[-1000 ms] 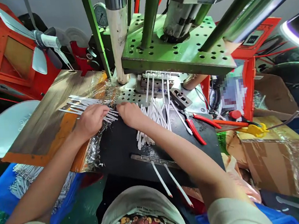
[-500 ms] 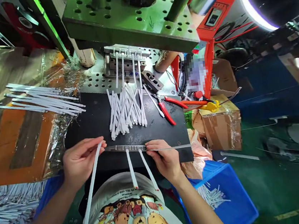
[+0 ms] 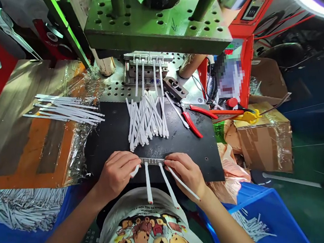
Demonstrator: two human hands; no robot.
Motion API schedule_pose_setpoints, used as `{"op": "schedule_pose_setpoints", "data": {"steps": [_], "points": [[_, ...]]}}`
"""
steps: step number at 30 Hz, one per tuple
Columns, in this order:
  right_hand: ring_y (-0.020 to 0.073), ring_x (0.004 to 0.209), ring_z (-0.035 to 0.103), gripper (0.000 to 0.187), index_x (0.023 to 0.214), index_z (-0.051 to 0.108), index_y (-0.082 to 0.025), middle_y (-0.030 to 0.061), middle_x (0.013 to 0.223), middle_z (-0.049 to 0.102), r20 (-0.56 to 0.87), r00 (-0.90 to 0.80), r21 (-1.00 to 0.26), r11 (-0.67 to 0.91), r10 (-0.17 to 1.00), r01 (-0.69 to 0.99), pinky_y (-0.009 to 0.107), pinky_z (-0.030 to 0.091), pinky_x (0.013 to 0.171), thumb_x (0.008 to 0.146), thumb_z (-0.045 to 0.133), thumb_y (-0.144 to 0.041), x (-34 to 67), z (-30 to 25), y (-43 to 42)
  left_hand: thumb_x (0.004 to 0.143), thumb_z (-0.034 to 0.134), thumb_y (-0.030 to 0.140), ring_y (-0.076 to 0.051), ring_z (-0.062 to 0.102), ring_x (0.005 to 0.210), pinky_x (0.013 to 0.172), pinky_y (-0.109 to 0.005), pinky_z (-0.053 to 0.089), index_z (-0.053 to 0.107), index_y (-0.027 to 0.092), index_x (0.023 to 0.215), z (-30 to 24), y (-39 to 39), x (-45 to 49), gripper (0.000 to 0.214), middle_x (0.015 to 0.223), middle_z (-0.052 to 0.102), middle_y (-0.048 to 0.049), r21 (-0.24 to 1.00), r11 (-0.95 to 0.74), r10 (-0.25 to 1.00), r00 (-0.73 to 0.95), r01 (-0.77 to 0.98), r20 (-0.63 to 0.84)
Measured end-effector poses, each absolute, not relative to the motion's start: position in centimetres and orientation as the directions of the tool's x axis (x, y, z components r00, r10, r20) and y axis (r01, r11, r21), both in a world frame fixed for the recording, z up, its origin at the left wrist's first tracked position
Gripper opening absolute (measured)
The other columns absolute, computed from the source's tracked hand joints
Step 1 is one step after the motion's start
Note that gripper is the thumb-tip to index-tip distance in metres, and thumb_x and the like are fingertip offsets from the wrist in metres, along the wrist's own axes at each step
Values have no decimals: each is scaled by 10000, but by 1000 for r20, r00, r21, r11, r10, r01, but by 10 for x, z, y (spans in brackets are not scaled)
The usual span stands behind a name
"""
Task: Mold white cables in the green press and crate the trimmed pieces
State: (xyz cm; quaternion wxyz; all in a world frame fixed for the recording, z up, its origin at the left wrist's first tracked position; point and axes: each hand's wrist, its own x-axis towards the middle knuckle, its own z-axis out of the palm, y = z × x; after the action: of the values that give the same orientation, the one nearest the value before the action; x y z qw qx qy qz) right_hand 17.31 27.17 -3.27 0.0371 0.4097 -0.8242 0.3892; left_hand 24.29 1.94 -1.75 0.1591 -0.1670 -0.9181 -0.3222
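Observation:
A narrow slotted metal bar (image 3: 152, 161) spans between my hands over the front of the black work board. My left hand (image 3: 117, 175) is closed at the bar's left end, pinching a white flat cable (image 3: 135, 171) whose far end is hidden. At the right end, my right hand (image 3: 187, 173) is closed on the bar, with another white cable slanting across its fingers toward the wrist. Two more white cables (image 3: 148, 183) hang from the bar toward my lap. Beyond the bar lies a pile of white cables (image 3: 147, 119).
A green press plate (image 3: 157, 32) overhangs a metal die (image 3: 144, 71) holding several cables. Red-handled pliers (image 3: 193, 123) lie right of the pile. More cables lie on a cardboard box (image 3: 51, 149) at left. Blue bins (image 3: 265, 203) stand low on both sides.
My left hand has moved in to the bar's left end with its cable. The cable at my right hand, which pointed right, now slants down toward my wrist. The view has shifted.

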Motion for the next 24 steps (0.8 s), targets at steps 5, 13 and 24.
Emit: {"op": "schedule_pose_setpoints", "data": {"steps": [5, 13, 24], "points": [[213, 865, 600, 259, 1157, 652, -221, 87, 969, 680, 337, -656, -575, 404, -675, -711, 370, 553, 769, 963, 504, -134, 161, -30, 267, 928, 573, 104, -209, 671, 948, 836, -356, 493, 669, 176, 1056, -18, 14, 235, 175, 986, 726, -64, 392, 798, 256, -846, 458, 468], [228, 893, 561, 200, 1082, 655, -187, 98, 991, 652, 319, -653, -512, 456, -687, -729, 370, 540, 787, 966, 507, -117, 128, -21, 235, 942, 549, 117, -219, 612, 924, 858, -362, 522, 671, 179, 1057, -17, 5, 216, 178, 964, 677, -74, 322, 889, 149, -869, 327, 473], [257, 1041, 627, 268, 1186, 642, -112, 164, 1116, 664, 139, -762, -243, 724, -632, -645, 386, 500, 919, 968, 487, -131, -30, 39, 208, 965, 445, 232, -261, 610, 1162, 1026, -393, 496, 562, 163, 1332, 23, -79, 93, 392, 1307, 597, -135, 350, 888, 232, -948, 297, 216]]}}
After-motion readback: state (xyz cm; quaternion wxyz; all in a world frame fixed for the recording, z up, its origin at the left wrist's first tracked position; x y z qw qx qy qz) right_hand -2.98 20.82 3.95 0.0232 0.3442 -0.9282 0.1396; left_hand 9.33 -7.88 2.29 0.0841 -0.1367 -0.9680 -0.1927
